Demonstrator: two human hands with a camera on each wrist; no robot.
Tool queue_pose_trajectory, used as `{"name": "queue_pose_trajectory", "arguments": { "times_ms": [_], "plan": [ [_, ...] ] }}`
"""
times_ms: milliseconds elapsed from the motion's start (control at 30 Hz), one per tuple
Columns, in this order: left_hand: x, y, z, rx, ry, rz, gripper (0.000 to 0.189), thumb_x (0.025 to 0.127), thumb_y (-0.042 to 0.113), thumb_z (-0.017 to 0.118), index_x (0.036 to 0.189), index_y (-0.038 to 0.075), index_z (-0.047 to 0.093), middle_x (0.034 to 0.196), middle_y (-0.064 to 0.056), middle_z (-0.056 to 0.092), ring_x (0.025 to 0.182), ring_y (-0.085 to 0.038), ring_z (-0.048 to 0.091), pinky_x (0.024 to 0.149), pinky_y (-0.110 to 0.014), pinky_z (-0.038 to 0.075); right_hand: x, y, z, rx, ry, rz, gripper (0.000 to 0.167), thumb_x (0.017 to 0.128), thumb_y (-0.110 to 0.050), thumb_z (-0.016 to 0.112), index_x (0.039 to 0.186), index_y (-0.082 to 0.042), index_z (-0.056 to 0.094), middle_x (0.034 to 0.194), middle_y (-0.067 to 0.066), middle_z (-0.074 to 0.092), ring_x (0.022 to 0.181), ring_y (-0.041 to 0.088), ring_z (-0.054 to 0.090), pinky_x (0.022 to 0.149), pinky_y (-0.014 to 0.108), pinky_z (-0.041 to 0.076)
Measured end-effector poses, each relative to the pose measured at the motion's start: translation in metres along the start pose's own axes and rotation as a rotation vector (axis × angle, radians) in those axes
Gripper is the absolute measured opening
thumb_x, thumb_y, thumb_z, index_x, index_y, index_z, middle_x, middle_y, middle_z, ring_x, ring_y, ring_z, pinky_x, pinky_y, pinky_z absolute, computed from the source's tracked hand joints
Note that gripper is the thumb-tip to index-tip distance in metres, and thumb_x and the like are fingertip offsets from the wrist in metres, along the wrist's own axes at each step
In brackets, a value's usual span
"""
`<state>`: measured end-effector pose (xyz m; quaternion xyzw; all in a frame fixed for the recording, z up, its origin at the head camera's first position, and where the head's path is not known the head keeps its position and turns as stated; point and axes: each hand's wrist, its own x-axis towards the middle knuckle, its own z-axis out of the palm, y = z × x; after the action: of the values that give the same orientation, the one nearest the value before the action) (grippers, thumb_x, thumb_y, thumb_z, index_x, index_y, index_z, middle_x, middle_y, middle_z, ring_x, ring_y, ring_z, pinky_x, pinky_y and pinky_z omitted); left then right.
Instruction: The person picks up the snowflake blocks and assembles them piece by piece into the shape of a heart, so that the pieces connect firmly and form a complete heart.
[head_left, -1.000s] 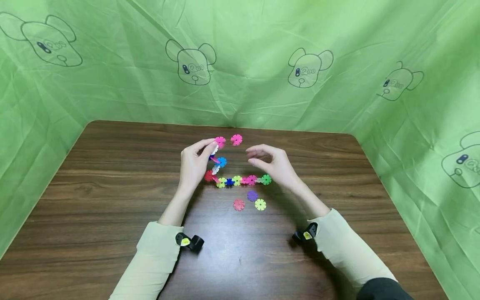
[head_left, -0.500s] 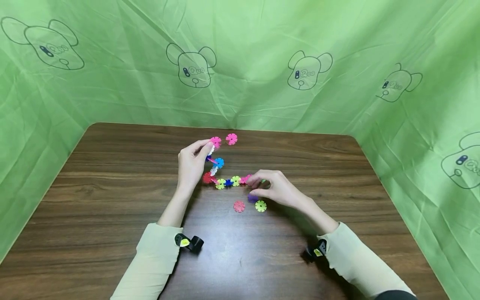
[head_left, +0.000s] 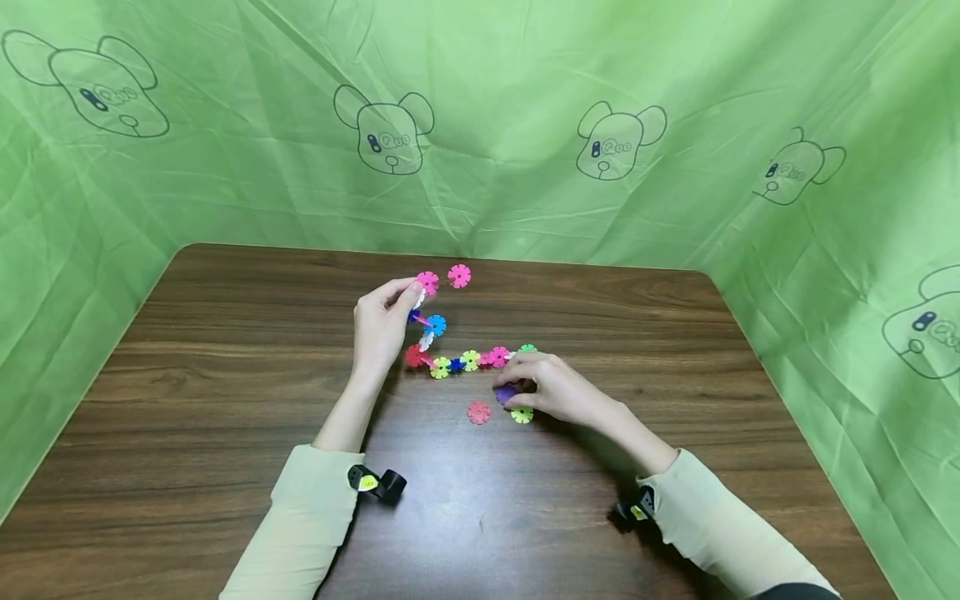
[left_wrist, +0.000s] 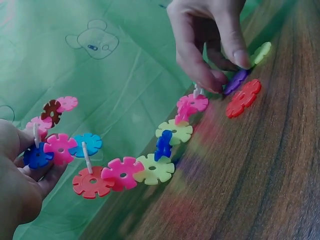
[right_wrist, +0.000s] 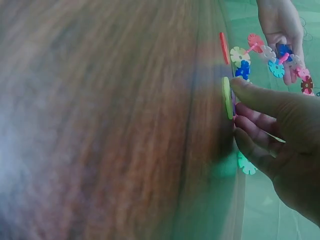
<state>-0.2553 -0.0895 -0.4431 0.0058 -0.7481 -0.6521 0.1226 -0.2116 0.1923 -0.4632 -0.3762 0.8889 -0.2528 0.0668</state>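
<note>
"With twelve o'clock at the far edge of the brown table (head_left: 225, 400), where was the left hand (head_left: 381, 329)?"

"Between ten and eleven from the middle, thumb and fingertips pinching the chain (head_left: 470, 360) of notched discs near its far end."

"How close was that to the edge?"

"Close — the chain's last pink disc (head_left: 459, 276) appeared just short of it, with the green cloth (head_left: 480, 192) rising behind."

"And the rest of the chain?"

"It came down toward six o'clock to the red disc (head_left: 415, 356), then turned toward three and ended in the green disc (head_left: 528, 349), partly covered by the right hand (head_left: 555, 387) in the head view."

"What did that hand hold?"

"Thumb and fingers were curled about the edges of the purple disc (head_left: 505, 394), grasping it. Whether it had left the wood could not be told."

"Was there room around it?"

"Little toward half past four, where the yellow-green disc (head_left: 522, 415) lay just beside it; more at eight, where the coral disc (head_left: 477, 412) lay — near, but apart. Wood ran wide past the left forearm to the edge at nine, past the right to three, and between the sleeves (head_left: 300, 517) toward six."
</note>
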Motion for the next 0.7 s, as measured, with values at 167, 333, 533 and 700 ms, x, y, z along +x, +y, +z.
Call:
{"name": "queue_pose_trajectory", "arguments": {
  "times_ms": [167, 333, 533, 700],
  "plan": [
    [-0.0008, 0.0008, -0.0001, 0.027, 0.002, -0.008, 0.023, 0.1, 0.027, 0.068, 0.112, 0.011, 0.079, 0.108, -0.011, 0.08, 0.09, 0.003, 0.07, 0.079, -0.015, 0.053, 0.001, -0.001, 0.0003, -0.035, -0.005, -0.016, 0.027, 0.084, -0.022, 0.085, 0.11, -0.015, 0.079, 0.11, -0.002, 0.072, 0.102, 0.013, 0.066, 0.087, 0.028, 0.059],
    [-0.0008, 0.001, -0.0001, 0.039, -0.004, -0.015, 0.023, 0.1, 0.028, 0.068, 0.113, 0.012, 0.079, 0.109, -0.01, 0.08, 0.09, 0.001, 0.07, 0.079, -0.016, 0.053, 0.0019, -0.0017, 0.0006, -0.034, -0.017, 0.019, 0.029, 0.085, -0.023, 0.085, 0.111, -0.015, 0.078, 0.108, -0.002, 0.072, 0.099, 0.012, 0.066, 0.085, 0.028, 0.058],
    [-0.0015, 0.0007, 0.0, 0.037, -0.009, -0.026, 0.023, 0.1, 0.029, 0.068, 0.112, 0.012, 0.079, 0.107, -0.01, 0.08, 0.091, 0.0, 0.07, 0.079, -0.017, 0.052, 0.0029, -0.0026, 0.002, -0.038, -0.024, 0.059, 0.028, 0.086, -0.025, 0.085, 0.111, -0.016, 0.079, 0.105, -0.004, 0.071, 0.096, 0.011, 0.065, 0.083, 0.028, 0.057],
    [-0.0022, 0.0007, 0.0005, 0.025, -0.016, -0.026, 0.024, 0.1, 0.029, 0.068, 0.113, 0.012, 0.079, 0.107, -0.011, 0.08, 0.091, 0.0, 0.07, 0.079, -0.016, 0.053, 0.003, -0.0029, 0.0034, -0.032, -0.012, 0.062, 0.026, 0.086, -0.025, 0.084, 0.109, -0.015, 0.079, 0.103, -0.004, 0.072, 0.092, 0.01, 0.065, 0.079, 0.027, 0.057]
  ]
}}
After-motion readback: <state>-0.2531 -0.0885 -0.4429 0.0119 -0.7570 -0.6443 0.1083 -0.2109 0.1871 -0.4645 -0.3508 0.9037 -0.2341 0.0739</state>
